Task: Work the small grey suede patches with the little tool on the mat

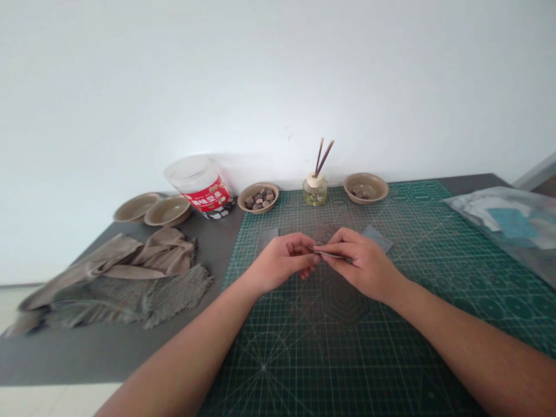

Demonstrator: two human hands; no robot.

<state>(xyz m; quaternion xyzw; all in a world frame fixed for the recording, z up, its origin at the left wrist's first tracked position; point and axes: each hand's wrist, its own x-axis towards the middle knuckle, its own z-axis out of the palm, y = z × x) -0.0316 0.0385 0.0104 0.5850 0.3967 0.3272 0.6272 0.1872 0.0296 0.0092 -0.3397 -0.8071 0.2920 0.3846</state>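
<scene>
My right hand (365, 260) pinches a thin flat piece (330, 255), seen nearly edge-on, between thumb and fingers. The fingers of my left hand (289, 258) are curled, with their tips meeting at the piece's left end. Whether a smaller thing sits between the left fingertips is hidden. Both hands are above a green cutting mat (299, 359). Behind the left hand lies a grey flat sheet (267, 235), and a similar bluish-grey sheet (379, 237) lies beyond the right hand. A brownish flat piece (325, 231) is partly covered by the hands.
Along the wall stand a bowl of small stones (261, 200), a reed diffuser (315, 190), a bowl with few stones (367, 188) and a plastic jar (202, 188). Two bowls (167, 211) and a crumpled cloth (130, 278) are left. A clear bag (512, 223) lies right.
</scene>
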